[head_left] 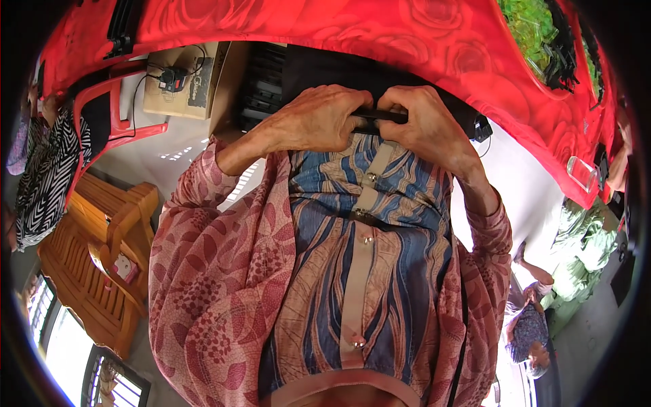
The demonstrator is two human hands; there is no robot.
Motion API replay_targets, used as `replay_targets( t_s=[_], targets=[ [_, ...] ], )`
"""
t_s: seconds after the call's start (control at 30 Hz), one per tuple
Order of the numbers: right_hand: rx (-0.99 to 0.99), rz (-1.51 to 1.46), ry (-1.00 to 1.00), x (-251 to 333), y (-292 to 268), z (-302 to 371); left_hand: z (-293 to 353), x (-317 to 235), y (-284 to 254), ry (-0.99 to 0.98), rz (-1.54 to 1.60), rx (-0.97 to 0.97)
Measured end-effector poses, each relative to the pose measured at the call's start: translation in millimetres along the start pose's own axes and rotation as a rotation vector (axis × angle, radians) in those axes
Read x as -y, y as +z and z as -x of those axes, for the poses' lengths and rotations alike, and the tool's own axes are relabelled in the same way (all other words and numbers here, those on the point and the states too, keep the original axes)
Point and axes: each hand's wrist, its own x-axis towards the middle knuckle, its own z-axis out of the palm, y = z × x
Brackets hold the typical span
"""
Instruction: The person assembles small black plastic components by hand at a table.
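My left hand and my right hand are close together in front of my chest. Both are closed, pinching a short, dark, narrow strip held crosswise between them. The fingers cover much of the strip, so its exact kind does not show. Behind the hands a black cloth lies below the table edge. Just left of it, several black slotted pieces are stacked in a cardboard box.
A red rose-patterned cloth covers the table ahead, with black strips at its left. Green clear pieces lie at the right. A red plastic chair, a wooden bench and other people are around me.
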Motion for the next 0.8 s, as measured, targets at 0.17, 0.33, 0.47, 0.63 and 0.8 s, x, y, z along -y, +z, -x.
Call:
replay_targets(
  t_s=[0.17, 0.33, 0.47, 0.63, 0.8],
  targets=[
    [-0.120, -0.134, -0.180, 9, -10, 0, 0, -1, -13, 0.004, 0.074, -0.006],
    [-0.208, -0.190, -0.283, -4, -24, 16, 6, -19, -34, 0.129, 0.146, -0.078],
    [-0.188, -0.322, -0.250, -8, -35, 24, 13, -33, -39, 0.121, -0.079, -0.121],
    [-0.184, -0.402, -0.116, -4, -50, 31, 10, -23, -32, 0.205, -0.024, -0.353],
    [-0.467, -0.075, -0.438, -8, -52, 35, 7, -23, -30, 0.222, -0.068, -0.493]
  ],
)
